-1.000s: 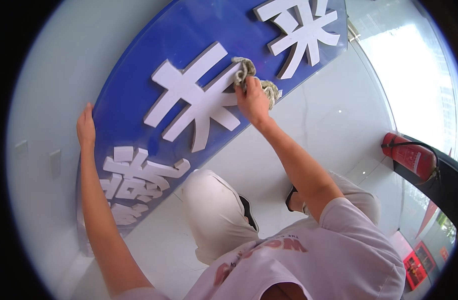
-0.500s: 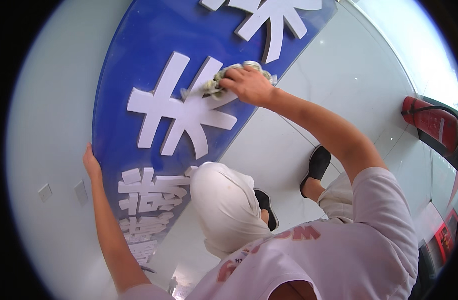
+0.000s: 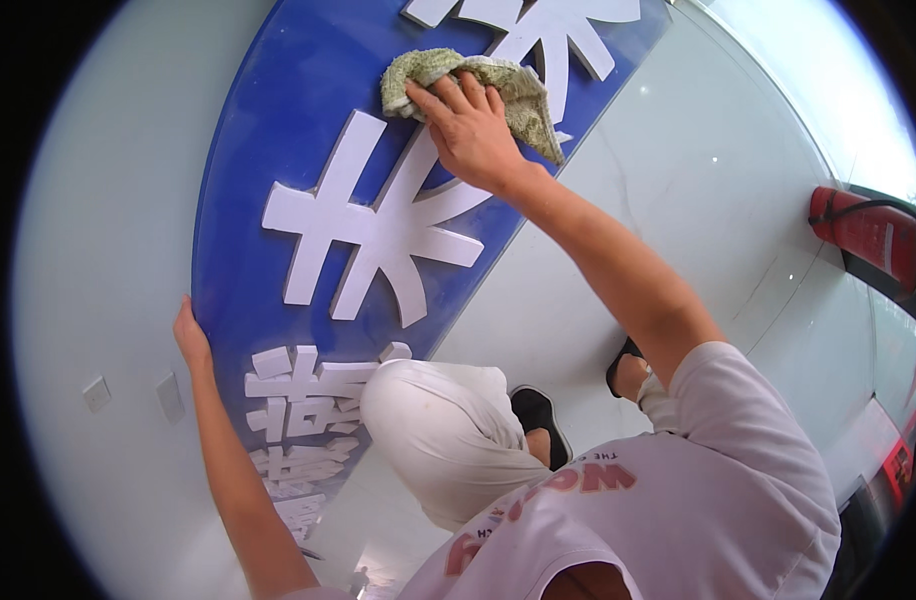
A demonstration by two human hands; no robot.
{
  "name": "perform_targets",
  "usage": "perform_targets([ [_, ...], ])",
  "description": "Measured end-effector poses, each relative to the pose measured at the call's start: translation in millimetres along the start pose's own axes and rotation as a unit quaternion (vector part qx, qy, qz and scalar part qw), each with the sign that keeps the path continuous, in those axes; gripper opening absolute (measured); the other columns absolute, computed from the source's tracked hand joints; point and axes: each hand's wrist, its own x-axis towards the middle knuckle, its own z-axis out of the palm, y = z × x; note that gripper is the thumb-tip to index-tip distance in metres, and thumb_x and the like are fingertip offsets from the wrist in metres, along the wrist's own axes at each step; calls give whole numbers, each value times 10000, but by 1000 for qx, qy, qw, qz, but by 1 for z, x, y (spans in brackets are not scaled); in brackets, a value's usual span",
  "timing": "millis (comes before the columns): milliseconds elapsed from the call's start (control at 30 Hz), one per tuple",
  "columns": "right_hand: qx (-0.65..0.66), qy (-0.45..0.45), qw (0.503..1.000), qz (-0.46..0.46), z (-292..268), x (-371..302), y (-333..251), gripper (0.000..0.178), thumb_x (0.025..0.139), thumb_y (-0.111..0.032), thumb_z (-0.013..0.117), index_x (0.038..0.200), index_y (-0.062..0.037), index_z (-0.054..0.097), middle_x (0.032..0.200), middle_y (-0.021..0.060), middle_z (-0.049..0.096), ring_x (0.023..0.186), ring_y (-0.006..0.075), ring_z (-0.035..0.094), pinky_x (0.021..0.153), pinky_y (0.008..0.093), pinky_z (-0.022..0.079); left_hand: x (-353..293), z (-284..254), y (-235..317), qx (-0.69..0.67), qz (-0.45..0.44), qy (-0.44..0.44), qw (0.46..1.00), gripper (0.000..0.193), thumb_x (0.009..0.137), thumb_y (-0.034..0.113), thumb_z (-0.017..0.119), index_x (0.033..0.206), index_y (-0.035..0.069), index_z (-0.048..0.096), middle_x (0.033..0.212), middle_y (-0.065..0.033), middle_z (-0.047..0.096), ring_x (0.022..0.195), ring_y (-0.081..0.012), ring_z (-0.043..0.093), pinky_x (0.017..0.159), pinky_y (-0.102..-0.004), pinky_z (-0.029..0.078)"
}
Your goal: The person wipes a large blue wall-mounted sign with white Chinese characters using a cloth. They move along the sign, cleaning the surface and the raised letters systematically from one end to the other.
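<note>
Item: long blue sign board (image 3: 263,125) with a curved left edge and raised white characters; landmark for all places below.

Cloth: one rumpled green-and-white towelling cloth (image 3: 528,110), on the board's upper part, across the gap between the large white middle character (image 3: 378,225) and the white upper character (image 3: 538,28), its loose corner by the board's right edge.

Progress: wiping, judged under way. Blue face around the cloth looks fairly clean; the zone by the small white lower characters (image 3: 276,418) looks hazier, dust or glare undetermined. Probably left: that lower zone. Which parts are finished cannot be told.

Right hand (image 3: 473,140): on the cloth, over the board; fingers somewhat spread and slightly bent, palm down, thumb hidden. Forearm slants in from beyond the board's right edge.

Left hand (image 3: 192,335): at the board's left edge, fingertips upward, seemingly steadying it; whether it pinches the edge cannot be told. Arm rises alongside the board's lower left.
</note>
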Motion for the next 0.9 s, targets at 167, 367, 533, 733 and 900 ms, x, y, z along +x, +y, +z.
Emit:
perform_targets([
  [167,17,-56,993,100,21,-114,72,391,907,-129,542,1296,-93,529,1292,114,504,1197,336,506,982,431,430,5,-1,0,26,14,-20,999,503,1007,356,465,1005,-112,649,941,-134,683,856,-197,598,820,-338,457],
  [367,196,-27,966,164,-18,-66,57,316,861,-46,589,1176,-61,589,1211,126,538,1096,302,569,805,400,527,3,-8,-6,31,0,-41,999,504,1010,355,457,994,-110,652,919,-127,683,828,-203,597,808,-347,458],
  [533,110,34,992,42,-4,-28,14,424,885,-109,605,1306,-114,551,1218,134,543,1167,348,496,982,438,428,1,-2,-3,-32,-15,-26,999,513,1014,360,442,966,-103,657,892,-116,682,812,-204,597,803,-343,460],
  [733,110,-48,977,175,8,-110,68,324,897,-92,566,1221,-97,571,1174,136,570,1029,348,578,890,426,484,5,-6,-7,20,10,-51,998,500,1012,352,442,948,-97,653,892,-131,687,803,-211,598,797,-343,460],
  [900,130,128,978,105,-46,-15,51,289,889,-127,582,1175,-87,590,1094,116,607,962,341,603,819,404,499,-3,-5,5,52,30,-17,998,512,1011,362,439,928,-96,653,854,-136,682,790,-218,595,788,-348,457],
])
